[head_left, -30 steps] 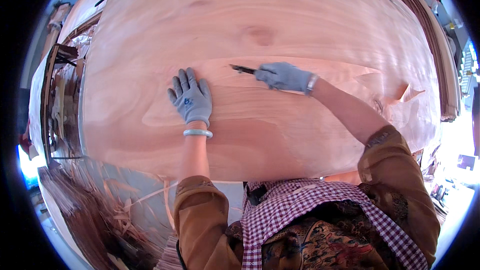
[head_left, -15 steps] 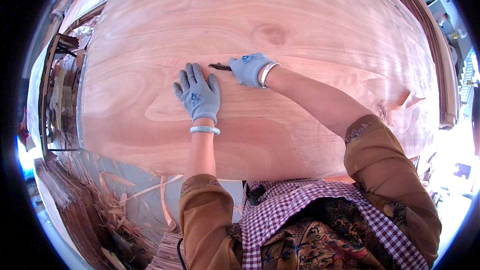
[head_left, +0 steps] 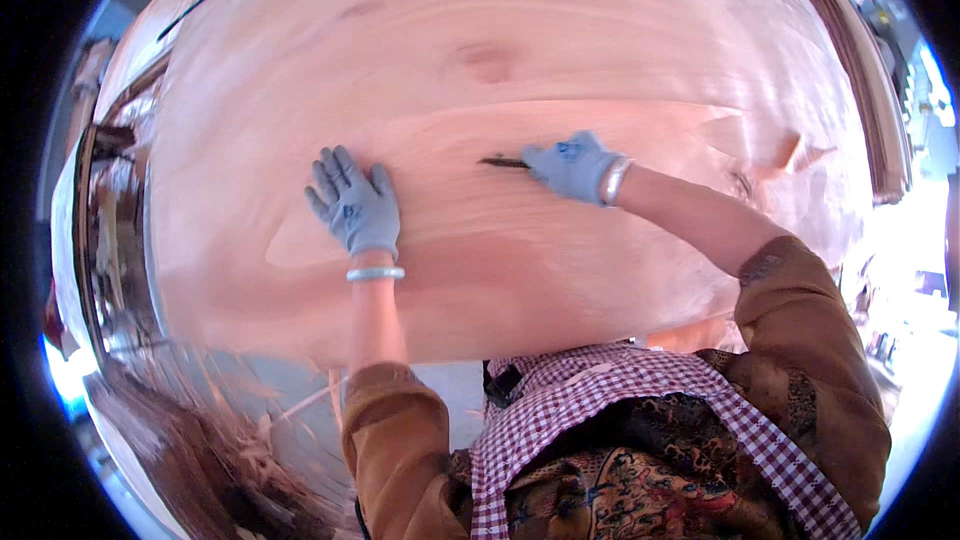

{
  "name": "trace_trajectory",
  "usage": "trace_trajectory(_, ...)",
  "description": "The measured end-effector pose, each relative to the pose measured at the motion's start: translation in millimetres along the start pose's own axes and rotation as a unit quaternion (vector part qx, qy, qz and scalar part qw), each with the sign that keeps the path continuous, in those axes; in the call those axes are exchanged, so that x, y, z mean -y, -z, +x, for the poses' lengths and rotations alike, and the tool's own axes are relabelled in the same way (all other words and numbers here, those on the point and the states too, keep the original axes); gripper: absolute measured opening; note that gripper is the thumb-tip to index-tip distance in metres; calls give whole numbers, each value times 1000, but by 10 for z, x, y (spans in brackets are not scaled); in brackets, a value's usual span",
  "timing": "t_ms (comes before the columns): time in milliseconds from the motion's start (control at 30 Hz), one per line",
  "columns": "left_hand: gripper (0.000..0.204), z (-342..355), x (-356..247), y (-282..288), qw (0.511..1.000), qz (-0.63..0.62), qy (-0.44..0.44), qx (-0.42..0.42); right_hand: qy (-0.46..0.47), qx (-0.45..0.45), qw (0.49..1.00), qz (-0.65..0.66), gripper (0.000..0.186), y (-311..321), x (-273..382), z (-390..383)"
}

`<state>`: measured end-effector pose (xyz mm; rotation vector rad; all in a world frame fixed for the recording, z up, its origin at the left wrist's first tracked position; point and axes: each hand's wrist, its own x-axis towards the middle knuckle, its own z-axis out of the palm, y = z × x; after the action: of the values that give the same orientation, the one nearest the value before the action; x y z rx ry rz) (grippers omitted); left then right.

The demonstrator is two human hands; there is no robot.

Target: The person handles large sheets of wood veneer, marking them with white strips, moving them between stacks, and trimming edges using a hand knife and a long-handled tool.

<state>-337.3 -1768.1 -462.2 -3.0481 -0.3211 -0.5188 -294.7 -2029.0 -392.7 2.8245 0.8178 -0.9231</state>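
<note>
Pointing left across the wood sheet (head_left: 620, 275), the slim dark tool (head_left: 505, 162) juts from the gloved right hand (head_left: 575, 168), whose fingers are closed around its near end. Its long axis runs roughly sideways, along the grain, with the free tip towards the left hand (head_left: 355, 212). That hand is palm down on the sheet, fingers a little spread and pointing away from the body, with nothing seen in its grasp. The tool lies to its right and slightly farther from the body than its wrist; a stretch of bare wood separates tip and thumb. The right hand is plainly the nearer one, being the holder. Blur hides whether the tip touches the wood. Just beyond the tool arcs the upper edge of a paler strip (head_left: 600, 118); a lifted flap (head_left: 788, 153) stands well off to the right.
</note>
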Motion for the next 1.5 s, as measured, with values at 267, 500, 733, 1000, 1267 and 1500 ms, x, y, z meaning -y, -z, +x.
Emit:
trace_trajectory(267,46,-242,-932,48,968,-131,-201,74,35,-39,998,17,22,-186,-158,1)
trace_trajectory(500,40,-246,-930,11,970,-105,-214,40,3,20,999,-29,24,-394,-1455,-720)
trace_trajectory(733,42,-239,-933,32,970,-101,-217,50,-147,109,970,-161,25,-345,-2431,-1453)
trace_trajectory(1000,41,-275,-943,19,964,-191,-185,14,79,-90,993,5,25,335,-1238,-257)
trace_trajectory(1267,36,-206,-871,64,960,-216,-174,27,229,-102,958,-138,23,633,620,1362)
trace_trajectory(1500,39,-221,-920,66,970,-176,-164,36,133,-66,977,-152,27,525,-193,955)
